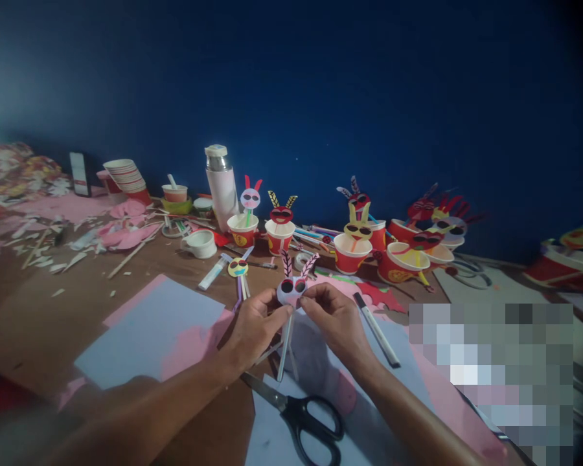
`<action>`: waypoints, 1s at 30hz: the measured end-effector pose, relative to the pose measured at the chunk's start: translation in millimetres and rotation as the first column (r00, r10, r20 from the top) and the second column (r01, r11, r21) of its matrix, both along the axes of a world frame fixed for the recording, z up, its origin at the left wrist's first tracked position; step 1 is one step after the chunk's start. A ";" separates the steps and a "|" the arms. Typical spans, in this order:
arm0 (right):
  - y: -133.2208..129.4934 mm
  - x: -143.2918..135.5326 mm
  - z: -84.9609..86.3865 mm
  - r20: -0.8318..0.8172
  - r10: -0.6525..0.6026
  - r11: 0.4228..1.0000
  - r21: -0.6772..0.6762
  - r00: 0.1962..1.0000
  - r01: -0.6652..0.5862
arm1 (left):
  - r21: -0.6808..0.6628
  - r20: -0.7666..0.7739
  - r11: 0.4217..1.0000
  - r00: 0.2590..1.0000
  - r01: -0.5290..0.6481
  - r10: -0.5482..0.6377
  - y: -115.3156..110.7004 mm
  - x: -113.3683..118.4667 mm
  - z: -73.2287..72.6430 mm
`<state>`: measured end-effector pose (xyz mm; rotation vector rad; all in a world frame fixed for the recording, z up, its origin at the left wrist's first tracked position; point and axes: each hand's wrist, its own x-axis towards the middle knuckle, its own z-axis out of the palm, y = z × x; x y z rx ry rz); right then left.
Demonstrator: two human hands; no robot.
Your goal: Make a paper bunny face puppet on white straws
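Left hand (255,325) and right hand (337,321) pinched opposite edges of a long-eared paper face (292,296), held beyond the scissors (297,410); a pale straw (284,349), probably attached but blurred, ran from it toward the scissors; marker (376,330) lay beyond and right of them, red cups (352,255) stood farther beyond

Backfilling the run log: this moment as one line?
left hand: holding paper face | right hand: holding paper face | scissors: nearer camera than hands | marker: beside right hand
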<state>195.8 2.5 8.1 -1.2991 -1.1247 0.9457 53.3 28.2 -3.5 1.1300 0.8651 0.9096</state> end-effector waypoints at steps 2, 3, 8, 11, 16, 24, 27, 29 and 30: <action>-1.3 -0.2 3.0 0.031 -0.003 1.000 -0.001 1.000 0.003 | 0.004 -0.007 1.000 1.000 0.002 -0.002 0.2 0.1 -0.5; -2.2 -0.1 4.4 0.063 -0.006 1.000 0.003 0.998 0.006 | 0.002 -0.007 1.000 1.000 0.003 -0.003 0.3 0.2 -0.6; -7.9 1.6 6.2 0.399 -0.061 0.994 0.110 0.915 0.018 | -0.031 0.071 0.999 0.997 0.024 -0.022 0.5 1.1 -0.5; -9.4 3.5 2.8 0.610 -0.139 0.961 0.272 0.780 -0.041 | -0.045 0.079 0.999 0.997 0.025 -0.022 0.7 0.8 -1.6; -9.0 5.4 0.1 0.796 -0.274 0.892 0.420 0.539 -0.167 | -0.041 0.080 0.999 0.996 0.034 -0.031 1.4 0.6 -3.3; -11.0 4.1 3.9 0.802 -0.308 0.880 0.444 0.511 -0.167 | 0.048 -0.013 0.999 1.000 -0.018 0.019 4.5 1.3 -7.5; -11.2 3.3 3.8 0.773 -0.292 0.894 0.430 0.563 -0.127 | 0.067 -0.045 0.997 0.999 -0.026 0.029 4.5 1.0 -7.8; -11.4 2.8 4.4 0.767 -0.267 0.911 0.398 0.584 -0.106 | 0.058 -0.048 0.998 0.998 -0.029 0.031 4.1 1.3 -7.5; -11.5 2.6 5.2 0.765 -0.248 0.922 0.375 0.594 -0.097 | 0.052 -0.040 0.998 0.999 -0.034 0.036 3.9 1.5 -7.2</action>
